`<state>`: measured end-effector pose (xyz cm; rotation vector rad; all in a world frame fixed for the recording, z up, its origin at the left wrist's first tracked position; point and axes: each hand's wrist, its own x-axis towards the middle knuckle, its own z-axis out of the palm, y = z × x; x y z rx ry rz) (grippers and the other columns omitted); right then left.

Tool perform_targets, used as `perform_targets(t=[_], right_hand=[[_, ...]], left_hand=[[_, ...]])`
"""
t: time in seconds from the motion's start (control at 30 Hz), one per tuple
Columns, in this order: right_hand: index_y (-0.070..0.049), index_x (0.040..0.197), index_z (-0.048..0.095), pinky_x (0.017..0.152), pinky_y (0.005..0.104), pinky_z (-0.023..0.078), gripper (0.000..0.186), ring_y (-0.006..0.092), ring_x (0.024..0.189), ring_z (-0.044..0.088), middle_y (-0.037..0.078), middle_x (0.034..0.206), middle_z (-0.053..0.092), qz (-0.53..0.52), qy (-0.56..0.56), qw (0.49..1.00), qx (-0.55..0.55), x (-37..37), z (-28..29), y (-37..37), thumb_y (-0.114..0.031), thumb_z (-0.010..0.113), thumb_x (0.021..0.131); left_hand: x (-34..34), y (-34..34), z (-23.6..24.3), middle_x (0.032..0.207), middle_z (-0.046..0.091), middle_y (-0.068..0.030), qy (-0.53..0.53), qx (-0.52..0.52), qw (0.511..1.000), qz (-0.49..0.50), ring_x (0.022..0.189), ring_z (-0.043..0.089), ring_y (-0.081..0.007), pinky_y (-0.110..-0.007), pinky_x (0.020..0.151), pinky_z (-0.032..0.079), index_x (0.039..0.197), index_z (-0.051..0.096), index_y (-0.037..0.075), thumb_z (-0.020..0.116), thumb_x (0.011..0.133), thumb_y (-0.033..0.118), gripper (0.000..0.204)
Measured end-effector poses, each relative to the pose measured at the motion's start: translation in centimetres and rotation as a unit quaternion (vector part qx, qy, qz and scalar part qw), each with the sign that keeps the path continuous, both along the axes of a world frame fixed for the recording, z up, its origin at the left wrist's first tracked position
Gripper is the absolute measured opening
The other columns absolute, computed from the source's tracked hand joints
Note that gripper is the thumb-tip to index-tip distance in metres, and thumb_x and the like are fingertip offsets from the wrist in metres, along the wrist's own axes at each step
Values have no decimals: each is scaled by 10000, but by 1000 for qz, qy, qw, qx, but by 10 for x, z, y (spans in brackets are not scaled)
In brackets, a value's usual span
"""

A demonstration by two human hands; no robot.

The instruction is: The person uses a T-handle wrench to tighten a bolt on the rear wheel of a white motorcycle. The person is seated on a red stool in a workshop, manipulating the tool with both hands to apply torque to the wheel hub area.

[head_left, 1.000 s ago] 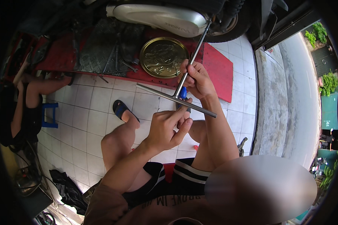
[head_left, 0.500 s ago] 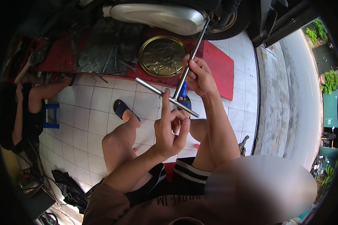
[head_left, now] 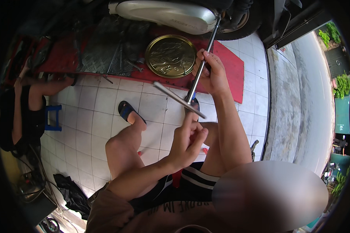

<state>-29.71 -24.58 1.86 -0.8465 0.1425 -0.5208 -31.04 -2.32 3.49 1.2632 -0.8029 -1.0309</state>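
Observation:
My right hand (head_left: 213,73) is closed around the shaft of a steel T-handle wrench (head_left: 201,73). The shaft's far end meets the underside of the motorbike, beside its silver cover (head_left: 171,15). The crossbar, slightly blurred, sits at the near end of the shaft. Just below it is my left hand (head_left: 186,145), index finger stretched toward the bar and the other fingers loosely curled, gripping nothing. Whether that fingertip touches the bar I cannot tell. Part of a blue object (head_left: 194,95) shows behind the shaft, mostly hidden.
A round gold-coloured tray (head_left: 170,56) rests on the red platform (head_left: 231,72), left of the wrench. Several wrenches, among them a spanner (head_left: 136,66), lie on the dark metal plate. Another person (head_left: 31,108) sits at the left by a blue stool (head_left: 53,117).
The crossbar has turned and shifted slightly right. My left hand has moved down and right, its index finger now below the bar instead of across it. My right hand keeps its grip.

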Motion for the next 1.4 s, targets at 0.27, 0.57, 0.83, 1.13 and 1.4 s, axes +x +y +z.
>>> perform_targets(t=[0.27, 0.57, 0.83, 1.13, 1.4], right_hand=[[-75, 892, 539, 465, 238, 206, 229, 54, 469, 269, -46, 547, 357, -18, 33, 999, -2, -1, -2, -1, -269, 504, 1009], [-83, 889, 530, 478, 237, 229, 216, 48, 477, 289, -44, 559, 360, -31, 16, 999, 17, -5, 1, -8, -266, 512, 1003], [-63, 888, 560, 457, 226, 216, 192, 38, 477, 291, -47, 623, 430, -58, 27, 998, 22, 3, -4, -6, -225, 545, 992], [-61, 887, 568, 451, 234, 208, 194, 38, 460, 282, -57, 573, 399, -71, 58, 996, 10, 1, -9, -9, -225, 543, 989], [-66, 876, 560, 450, 245, 207, 216, 55, 444, 252, -62, 516, 325, -72, 45, 996, 19, 4, -4, -10, -242, 519, 995]], left_hand=[[17, -4, 8, 764, 573, -58, 18, -59, 989, 136, 645, 508, -74, -198, 638, 429, 1528, -17, -19, 468, 941, 14, 762], [17, -1, 18, 748, 589, -35, -147, -117, 977, 103, 637, 518, -54, -194, 564, 392, 1496, 285, -15, 465, 928, -2, 596], [10, -4, 6, 783, 586, -32, -114, -75, 987, -87, 607, 499, -45, -198, 542, 391, 1478, 310, -7, 539, 920, 35, 604], [11, -8, 3, 623, 519, -13, -54, 5, 991, 125, 552, 422, -29, -187, 514, 335, 1461, 308, -46, 500, 971, 53, 535], [22, -22, -10, 562, 502, -32, -63, 2, 995, 80, 513, 441, -55, -256, 470, 326, 862, 613, -18, 569, 985, 167, 226]])
